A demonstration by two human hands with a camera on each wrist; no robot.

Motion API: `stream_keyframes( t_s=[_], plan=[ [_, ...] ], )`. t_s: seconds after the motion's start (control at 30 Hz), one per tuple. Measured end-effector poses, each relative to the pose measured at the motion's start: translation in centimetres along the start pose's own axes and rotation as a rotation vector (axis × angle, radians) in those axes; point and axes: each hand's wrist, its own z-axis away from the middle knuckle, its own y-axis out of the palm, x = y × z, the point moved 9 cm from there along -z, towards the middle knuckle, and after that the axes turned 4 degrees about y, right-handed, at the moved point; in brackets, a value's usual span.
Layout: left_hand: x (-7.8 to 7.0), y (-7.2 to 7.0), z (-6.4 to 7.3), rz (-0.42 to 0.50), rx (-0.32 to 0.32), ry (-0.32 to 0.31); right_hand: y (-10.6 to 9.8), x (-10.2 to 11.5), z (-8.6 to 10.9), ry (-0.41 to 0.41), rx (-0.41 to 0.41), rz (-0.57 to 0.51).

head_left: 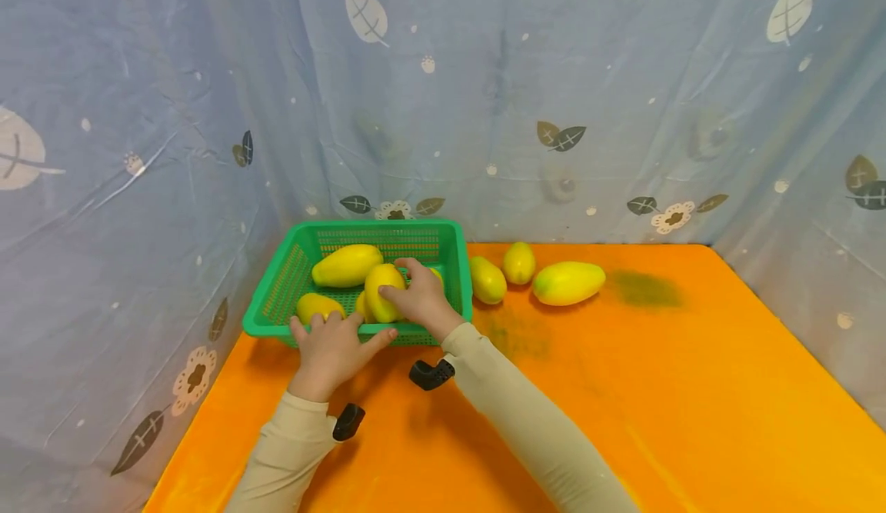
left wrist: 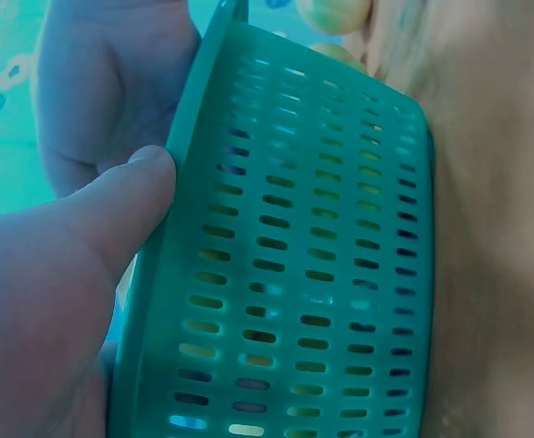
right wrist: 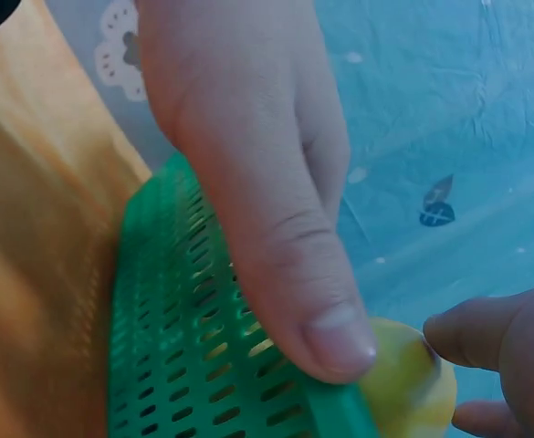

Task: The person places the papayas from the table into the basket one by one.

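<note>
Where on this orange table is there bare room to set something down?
The widest free patch of the table lies right of the three loose fruits, bounded by the right-hand curtain; it extends frontward beside the right sleeve. The green basket is crowded: fruit inside, the left hand on its near side, the right hand holding one fruit.

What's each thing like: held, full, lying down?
Green plastic basket: upright, partly filled
Bare left hand: gripping its near rim
Bare right hand: holding an oval yellow fruit
Three loose yellow fruits: lying outside the basket
Orange table: stained greenish
Bluish leaf-patterned curtain: hanging, creased
</note>
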Motion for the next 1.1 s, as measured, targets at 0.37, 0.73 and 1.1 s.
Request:
stream_keyframes(
  t_s=[0.37, 0.73, 1.1],
  plan=[
    [-0.5, 0.1, 0.0, 0.012, 0.005, 0.005, -1.4, -0.8, 0.5, 0.031, -0.011, -0.04],
    [-0.3, 0.5, 0.1, 0.014, 0.038, 0.0, -6.8, -1.9, 1.4, 0.023, -0.037, -0.245],
    [-0.1, 0.3, 0.0, 0.033, 0.035, 0.017, -20.7, -5.9, 3.7, 0.1, -0.249, -0.477]
  ],
)
